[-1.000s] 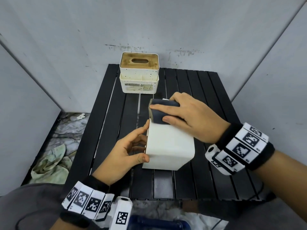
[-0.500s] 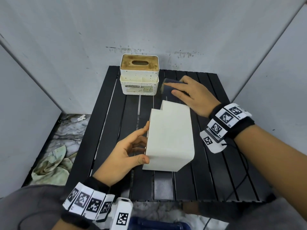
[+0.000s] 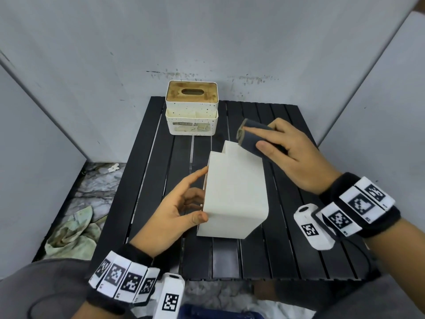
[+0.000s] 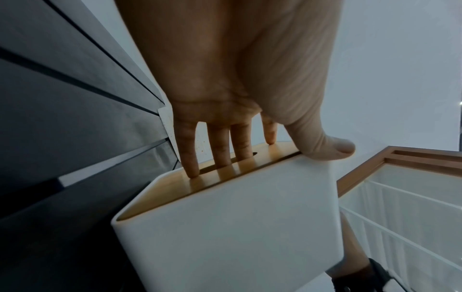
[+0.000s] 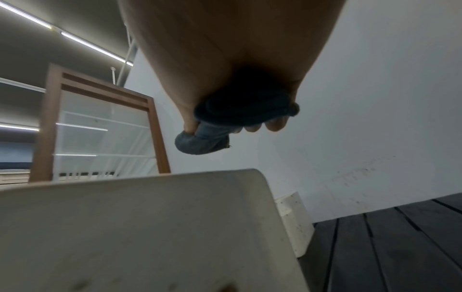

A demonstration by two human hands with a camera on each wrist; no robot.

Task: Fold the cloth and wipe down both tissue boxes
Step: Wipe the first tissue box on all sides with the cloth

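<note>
Black slatted table (image 3: pixel 285 249), grey panel walls on three sides, back wall scuffed just above the table edge. Marbled floor at 8 o'clock with a crumpled pale-green rag (image 3: pixel 71 233) on it.

Speckled tissue box (image 3: pixel 192 107) stands upright at 12 o'clock against the back wall: wood lid with an oval slot, front organizer tray with dividers; tray contents too small to tell. No tissue shows at the slot.

Plain white tissue box (image 3: pixel 236 192) lies on its side at table centre, wood lid facing 9 o'clock. Slot visible in the left wrist view; inside cannot tell.

Left hand (image 3: pixel 174 210) braces that box: straight, slightly spread fingers (image 4: pixel 217 146) on the wood lid, thumb on the near top edge.

Right hand (image 3: pixel 287 155) at 1 o'clock holds the folded dark grey-blue cloth (image 3: pixel 253 137), thumb pinching it from one side, fingers curled over the other. Cloth sits over the box's far right corner; contact cannot be told.
</note>
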